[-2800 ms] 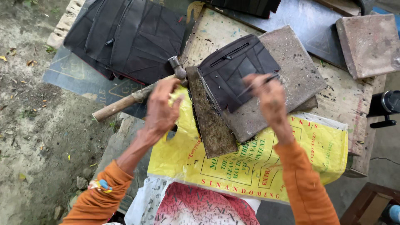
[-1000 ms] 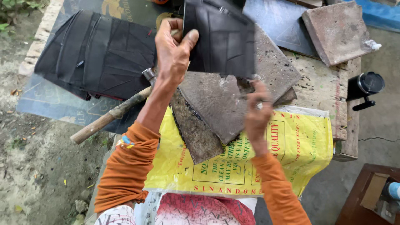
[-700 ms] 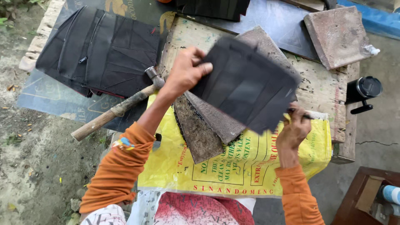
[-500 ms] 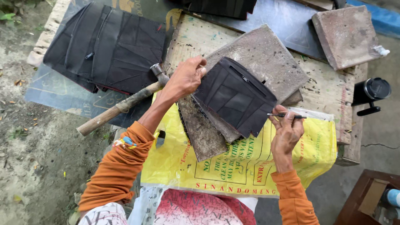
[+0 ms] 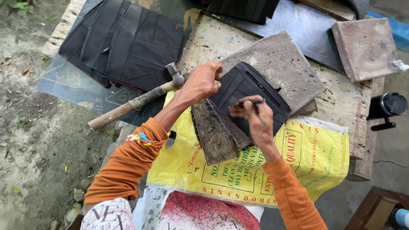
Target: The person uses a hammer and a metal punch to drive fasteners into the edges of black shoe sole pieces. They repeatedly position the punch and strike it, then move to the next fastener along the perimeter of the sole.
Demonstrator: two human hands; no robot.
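Observation:
A black stitched leather piece point(image 5: 249, 91) lies on a grey stone slab point(image 5: 277, 64) in the middle of the head view. My left hand point(image 5: 203, 81) presses down on the piece's left edge, fingers curled over it. My right hand point(image 5: 253, 115) rests on the piece's lower part and grips a thin dark pen-like tool point(image 5: 251, 102), its tip on the leather. Both arms wear orange sleeves.
A hammer with a wooden handle point(image 5: 132, 104) lies left of my left hand. A stack of black leather pieces point(image 5: 123, 42) sits at the upper left. A yellow printed sack point(image 5: 315, 157) covers the bench front. A second slab point(image 5: 366, 47) lies upper right, a black lidded cup point(image 5: 390, 106) beside it.
The leather piece was lifted and turned over in both hands, then laid back on the slab. My left hand now holds its edge down and my right hand has brought the tool onto it.

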